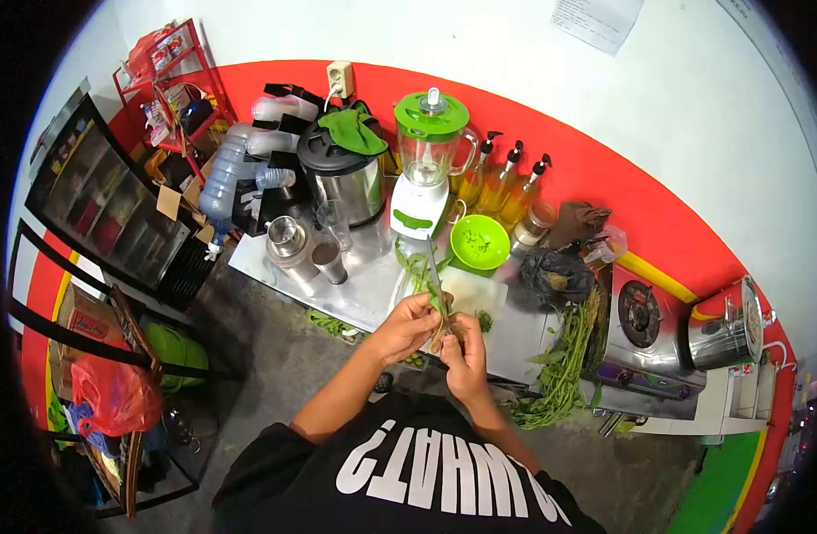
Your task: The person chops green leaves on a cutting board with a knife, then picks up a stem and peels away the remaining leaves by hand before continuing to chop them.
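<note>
Right hand [466, 354] on slender green stalk [436, 283]

Just below the left hand [408, 327] and the right hand [466, 354], toward the wearer, the black shirt [275, 463] carries large white block letters reading "WHAT?" (upside down from this view, with part of a further letter beside them that cannot be made out). The print on the sheet of paper [597, 20] on the wall well above the hands, and the red mark on the cardboard box [88, 320] far out on the left hand's side, are too small to read.
</note>
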The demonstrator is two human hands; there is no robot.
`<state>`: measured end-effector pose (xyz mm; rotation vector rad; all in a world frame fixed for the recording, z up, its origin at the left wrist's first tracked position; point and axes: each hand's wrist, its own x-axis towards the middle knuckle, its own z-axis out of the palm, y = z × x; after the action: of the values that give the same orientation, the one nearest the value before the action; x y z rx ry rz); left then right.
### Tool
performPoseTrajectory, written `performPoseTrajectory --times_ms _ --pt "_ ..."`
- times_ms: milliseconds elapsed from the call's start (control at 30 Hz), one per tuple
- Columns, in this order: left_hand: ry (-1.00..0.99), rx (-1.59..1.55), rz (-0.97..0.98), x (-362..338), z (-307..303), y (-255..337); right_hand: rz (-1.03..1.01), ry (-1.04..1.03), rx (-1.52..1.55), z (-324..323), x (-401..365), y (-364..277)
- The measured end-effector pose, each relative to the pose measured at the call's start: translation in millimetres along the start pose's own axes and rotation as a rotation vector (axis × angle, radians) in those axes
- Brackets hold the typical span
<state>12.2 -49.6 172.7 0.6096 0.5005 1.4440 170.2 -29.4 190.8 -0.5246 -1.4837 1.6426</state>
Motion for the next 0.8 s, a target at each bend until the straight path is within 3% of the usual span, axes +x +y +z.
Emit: performPoseTrajectory --times_ms 300,400,800 --pt "-0.03 -0.007 -0.002 -2.5 -7.7 -13.4 0.019 0.009 0.048 -0.3 -11.5 2.8" --pt "-0.08 -0.096 -0.083 -8.3 -2.0 -8.9 0.023 0.052 -0.018 1.1 -14.3 3.0" --pt "0.017 -0.04 -0.037 -26.1 3.1 -8.8 0.056 -0.009 0.037 -0.4 -19.5 12.7"
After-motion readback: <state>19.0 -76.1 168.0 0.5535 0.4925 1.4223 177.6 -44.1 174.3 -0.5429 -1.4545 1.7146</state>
